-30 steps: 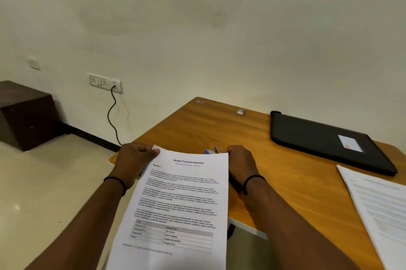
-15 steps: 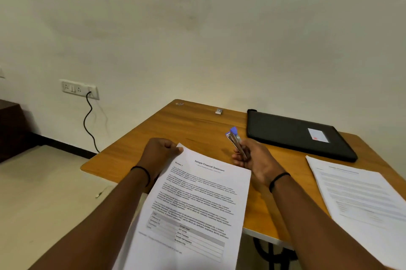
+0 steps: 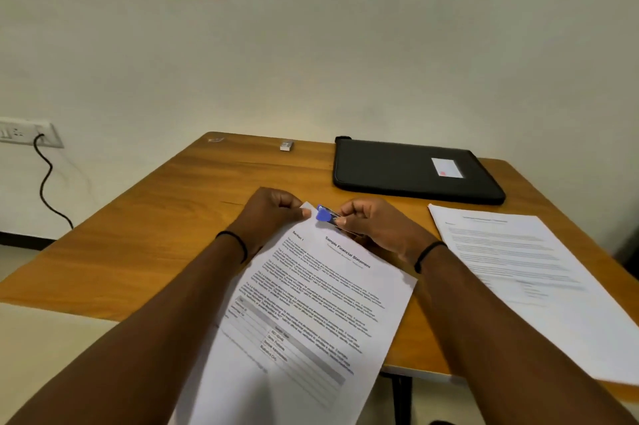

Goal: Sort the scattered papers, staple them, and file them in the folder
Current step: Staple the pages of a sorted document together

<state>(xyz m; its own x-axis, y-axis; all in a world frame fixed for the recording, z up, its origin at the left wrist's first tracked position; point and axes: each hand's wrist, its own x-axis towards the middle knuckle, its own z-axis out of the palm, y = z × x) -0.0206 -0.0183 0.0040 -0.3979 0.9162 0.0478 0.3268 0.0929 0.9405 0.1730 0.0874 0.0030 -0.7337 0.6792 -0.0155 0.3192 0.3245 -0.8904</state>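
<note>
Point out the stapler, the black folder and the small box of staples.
stapler [image 3: 324, 216], head view, on its blue tip
black folder [image 3: 390, 168], head view, on the bare cover
small box [image 3: 286, 146], head view, on its top; contents cannot be told

A wooden table [image 3: 145, 237] fills the middle of the view, its orange-brown top set against a plain pale wall [image 3: 311, 37]. Near the table's far edge lies a small white box [image 3: 286, 145] — too small to read. To its left, at the far corner, sits a tiny pale scrap [image 3: 216, 139], unclear what it is. On the wall at the left, a white socket plate [image 3: 29, 132] carries a black cable [image 3: 46, 182] that hangs down in a loose curve — toward the dark skirting [image 3: 24, 239].
</note>
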